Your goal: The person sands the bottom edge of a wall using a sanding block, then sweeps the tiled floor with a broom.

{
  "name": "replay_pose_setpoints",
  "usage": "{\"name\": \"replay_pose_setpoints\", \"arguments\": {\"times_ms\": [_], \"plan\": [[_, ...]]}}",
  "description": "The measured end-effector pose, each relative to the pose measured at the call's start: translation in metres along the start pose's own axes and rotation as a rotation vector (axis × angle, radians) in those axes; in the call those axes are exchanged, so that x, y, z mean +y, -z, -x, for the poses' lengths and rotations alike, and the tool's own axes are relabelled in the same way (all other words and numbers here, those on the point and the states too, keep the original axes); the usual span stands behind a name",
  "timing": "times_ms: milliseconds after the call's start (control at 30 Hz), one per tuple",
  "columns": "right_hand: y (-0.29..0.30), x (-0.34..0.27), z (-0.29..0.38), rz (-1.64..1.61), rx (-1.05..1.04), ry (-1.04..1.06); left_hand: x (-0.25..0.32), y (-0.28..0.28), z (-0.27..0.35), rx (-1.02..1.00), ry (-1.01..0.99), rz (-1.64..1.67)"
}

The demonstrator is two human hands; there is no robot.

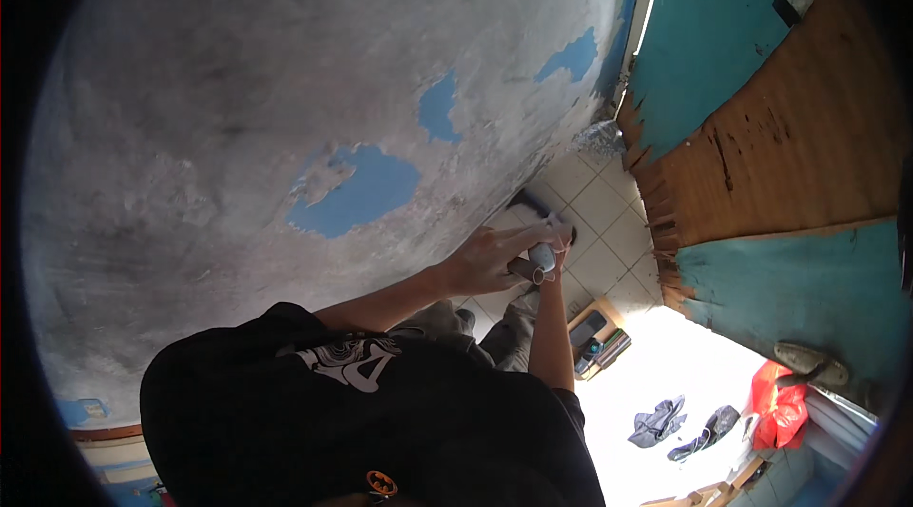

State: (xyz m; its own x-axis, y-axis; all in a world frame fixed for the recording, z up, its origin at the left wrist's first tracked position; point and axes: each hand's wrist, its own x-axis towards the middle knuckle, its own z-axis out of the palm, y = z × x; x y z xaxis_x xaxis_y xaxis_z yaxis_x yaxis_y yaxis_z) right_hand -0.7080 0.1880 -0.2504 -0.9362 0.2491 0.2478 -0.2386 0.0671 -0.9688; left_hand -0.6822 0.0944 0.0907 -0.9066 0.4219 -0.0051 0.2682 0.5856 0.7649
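Observation:
Both my hands are together in front of me, low beside the wall (pixel 285 114). My left hand (pixel 488 257) reaches across and grips a tool with a brownish-grey tubular handle (pixel 528 270). A light grey rounded handle end (pixel 543 256) shows just beyond that tube. My right hand (pixel 560 243) is partly hidden behind the left and closes around a flat, dark-edged tool (pixel 531 204) close to the foot of the wall. Whitish dust or paste coats the fingers. The wall is patchy grey, with bare blue paint patches (pixel 364 189) showing through.
A teal wooden door (pixel 777 271) with a splintered brown panel (pixel 784 136) stands at right. White floor tiles (pixel 599 200) lie below. By my feet is a box of devices (pixel 599 343). Dark cloths (pixel 656 421) and a red plastic bag (pixel 777 411) lie in bright light.

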Motion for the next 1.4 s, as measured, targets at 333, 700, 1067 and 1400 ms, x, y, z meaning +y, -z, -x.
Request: {"name": "replay_pose_setpoints", "arguments": {"times_ms": [333,700,1067,1400], "plan": [[0.042,-0.134,-0.133,0.547,-0.505,0.072,0.036,0.030,-0.082,0.176,-0.187,0.152],[0.052,-0.096,-0.044,0.321,-0.802,-0.223,0.031,0.010,-0.098,-0.105,0.120,0.232],[0.050,0.047,-0.086,0.216,-0.471,-0.421,0.021,-0.022,-0.101,-0.154,0.055,0.195],[0.081,-0.086,-0.177,-0.172,-0.104,-0.757,0.030,-0.032,-0.094,-0.124,-0.184,0.103]]}}
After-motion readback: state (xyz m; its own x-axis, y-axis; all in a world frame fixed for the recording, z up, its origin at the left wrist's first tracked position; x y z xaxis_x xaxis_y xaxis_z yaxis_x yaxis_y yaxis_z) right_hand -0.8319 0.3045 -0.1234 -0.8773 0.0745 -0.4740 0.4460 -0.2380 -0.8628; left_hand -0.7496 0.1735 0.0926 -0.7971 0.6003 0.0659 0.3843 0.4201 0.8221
